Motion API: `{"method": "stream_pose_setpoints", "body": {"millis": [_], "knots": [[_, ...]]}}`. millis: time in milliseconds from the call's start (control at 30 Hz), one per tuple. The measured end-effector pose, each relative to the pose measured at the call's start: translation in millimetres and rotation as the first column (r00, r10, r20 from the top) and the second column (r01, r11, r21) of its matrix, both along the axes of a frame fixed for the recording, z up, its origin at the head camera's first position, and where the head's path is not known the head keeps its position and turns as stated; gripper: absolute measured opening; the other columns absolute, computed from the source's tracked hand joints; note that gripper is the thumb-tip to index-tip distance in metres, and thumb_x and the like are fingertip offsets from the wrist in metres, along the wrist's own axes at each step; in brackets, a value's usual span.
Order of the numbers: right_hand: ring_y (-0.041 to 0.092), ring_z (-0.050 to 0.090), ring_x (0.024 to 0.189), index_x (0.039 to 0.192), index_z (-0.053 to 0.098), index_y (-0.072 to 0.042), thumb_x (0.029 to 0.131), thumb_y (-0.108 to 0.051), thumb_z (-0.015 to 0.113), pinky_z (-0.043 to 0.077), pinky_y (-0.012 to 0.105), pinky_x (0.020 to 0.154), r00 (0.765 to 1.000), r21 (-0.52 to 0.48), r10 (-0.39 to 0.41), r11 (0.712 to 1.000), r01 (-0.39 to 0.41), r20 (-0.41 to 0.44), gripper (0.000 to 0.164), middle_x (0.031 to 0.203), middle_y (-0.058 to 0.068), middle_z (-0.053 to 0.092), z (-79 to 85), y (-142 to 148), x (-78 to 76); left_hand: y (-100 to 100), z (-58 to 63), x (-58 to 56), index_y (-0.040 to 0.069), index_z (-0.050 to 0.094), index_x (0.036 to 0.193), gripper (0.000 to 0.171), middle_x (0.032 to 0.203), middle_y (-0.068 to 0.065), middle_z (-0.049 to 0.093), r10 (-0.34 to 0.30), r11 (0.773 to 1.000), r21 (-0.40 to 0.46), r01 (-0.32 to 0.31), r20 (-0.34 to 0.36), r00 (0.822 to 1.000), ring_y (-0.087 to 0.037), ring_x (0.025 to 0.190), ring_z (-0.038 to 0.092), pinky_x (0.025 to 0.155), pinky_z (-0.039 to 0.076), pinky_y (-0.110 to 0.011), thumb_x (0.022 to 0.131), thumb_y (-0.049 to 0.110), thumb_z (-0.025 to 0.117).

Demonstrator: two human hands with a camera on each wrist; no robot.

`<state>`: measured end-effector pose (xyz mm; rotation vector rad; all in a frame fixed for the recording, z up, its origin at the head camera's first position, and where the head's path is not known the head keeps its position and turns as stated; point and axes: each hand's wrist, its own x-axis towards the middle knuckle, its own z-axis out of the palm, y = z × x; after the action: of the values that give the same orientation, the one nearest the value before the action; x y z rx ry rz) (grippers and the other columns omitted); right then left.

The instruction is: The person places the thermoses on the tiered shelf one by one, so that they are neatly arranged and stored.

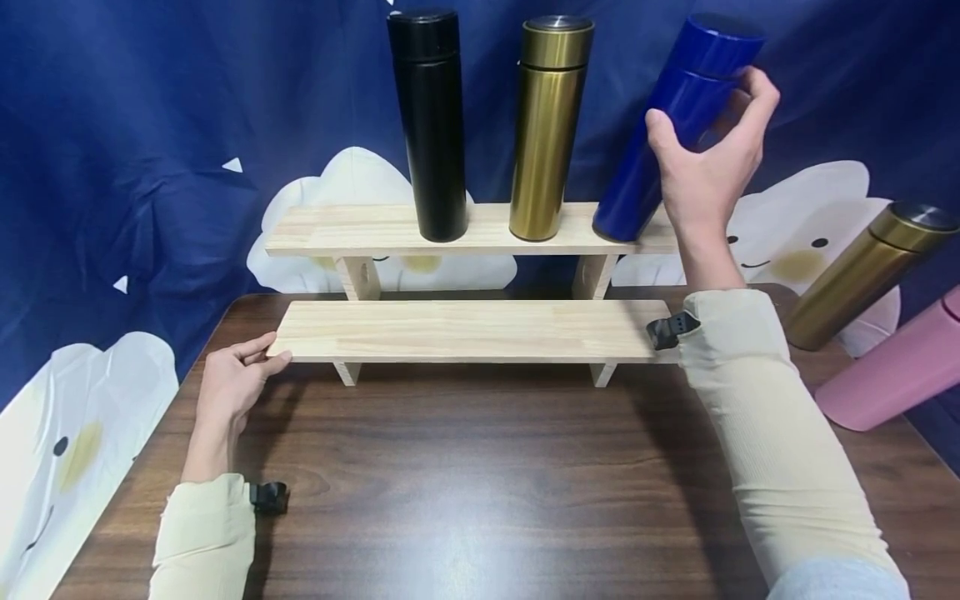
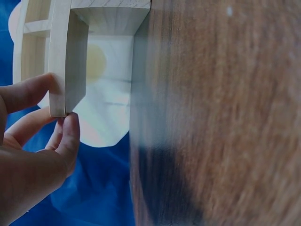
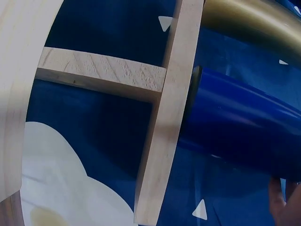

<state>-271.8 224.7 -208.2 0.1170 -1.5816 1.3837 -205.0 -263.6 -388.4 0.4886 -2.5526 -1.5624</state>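
Observation:
My right hand (image 1: pixel 708 171) grips a blue thermos bottle (image 1: pixel 686 104) around its upper half, thumb on the near side. The bottle leans to the right in the head view, its base at the right part of the upper board (image 1: pixel 322 229) of a two-tier wooden shelf. In the right wrist view, the base of the blue bottle (image 3: pixel 244 122) meets that board (image 3: pixel 171 108). At the left end of the lower board (image 1: pixel 465 329), my left hand (image 1: pixel 232 387) pinches the corner. The left wrist view shows thumb and fingers on opposite faces of the board's end (image 2: pixel 59 89).
On the upper board stand a black thermos (image 1: pixel 435 125) and a gold thermos (image 1: pixel 551 125), left of the blue one. Another gold thermos (image 1: pixel 862 279) and a pink bottle (image 1: pixel 900 362) stand at the table's right side. A blue curtain (image 1: pixel 112 150) hangs behind the brown table (image 1: pixel 450 467).

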Motion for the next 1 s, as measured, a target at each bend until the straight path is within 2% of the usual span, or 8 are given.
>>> {"method": "stream_pose_setpoints", "body": {"millis": [200,333,467,567,800,1000], "knots": [[0.013,0.051,0.121,0.140,0.046,-0.007,0.079,-0.023,0.082,0.036,0.022,0.102,0.999,0.067,-0.037,0.997,0.035,0.031,0.073,0.132,-0.001,0.058,-2.2,-5,-3.4,0,-1.0,0.8,0.007,0.055,0.145,0.059,0.146,-0.017,0.052,0.005,1.000,-0.006,-0.005,0.012,1.000,-0.028,0.134,0.050,0.108,0.040,-0.043,0.092,0.017,0.076],[0.012,0.051,0.119,0.141,0.046,-0.007,0.080,-0.024,0.082,0.036,0.022,0.100,0.998,0.090,-0.058,0.994,0.054,0.038,0.072,0.132,-0.002,0.058,-5.1,-4,-6.2,1,-0.9,1.6,0.008,0.055,0.145,0.058,0.144,-0.017,0.054,0.005,1.000,-0.014,-0.005,0.013,1.000,-0.027,0.133,0.052,0.101,0.043,-0.033,0.092,0.017,0.076],[0.012,0.052,0.118,0.140,0.048,-0.008,0.080,-0.023,0.082,0.036,0.022,0.100,0.997,0.081,-0.055,0.995,0.051,0.047,0.071,0.130,-0.002,0.058,-8.0,-1,-10.4,1,-0.7,2.0,0.007,0.056,0.145,0.058,0.144,-0.017,0.055,0.001,1.000,-0.019,0.000,0.009,1.000,-0.028,0.132,0.052,0.091,0.042,-0.024,0.092,0.017,0.076],[0.012,0.053,0.117,0.139,0.049,-0.011,0.080,-0.025,0.082,0.038,0.023,0.098,0.996,0.078,-0.053,0.996,0.048,0.068,0.069,0.129,-0.001,0.058,-12.4,1,-14.8,1,-0.4,2.0,0.007,0.056,0.145,0.057,0.144,-0.017,0.054,-0.001,1.000,-0.025,0.001,0.007,1.000,-0.028,0.132,0.052,0.094,0.043,-0.026,0.092,0.018,0.076],[0.015,0.055,0.117,0.137,0.053,-0.018,0.081,-0.029,0.081,0.049,0.033,0.096,0.985,0.062,-0.062,0.997,0.053,0.163,0.064,0.131,-0.003,0.058,-28.8,2,-21.4,1,-0.1,1.8,0.007,0.054,0.146,0.058,0.146,-0.017,0.052,-0.012,1.000,-0.007,0.012,0.002,1.000,-0.029,0.134,0.050,0.108,0.040,-0.044,0.093,0.017,0.075],[0.016,0.056,0.117,0.137,0.053,-0.017,0.081,-0.030,0.081,0.049,0.033,0.097,0.987,0.076,-0.059,0.996,0.048,0.152,0.064,0.132,-0.002,0.058,-35.6,-1,-18.2,1,1.0,1.6,0.006,0.053,0.146,0.059,0.143,-0.017,0.053,0.000,1.000,0.013,0.000,0.001,1.000,-0.028,0.135,0.049,0.111,0.038,-0.044,0.092,0.016,0.075]]}}
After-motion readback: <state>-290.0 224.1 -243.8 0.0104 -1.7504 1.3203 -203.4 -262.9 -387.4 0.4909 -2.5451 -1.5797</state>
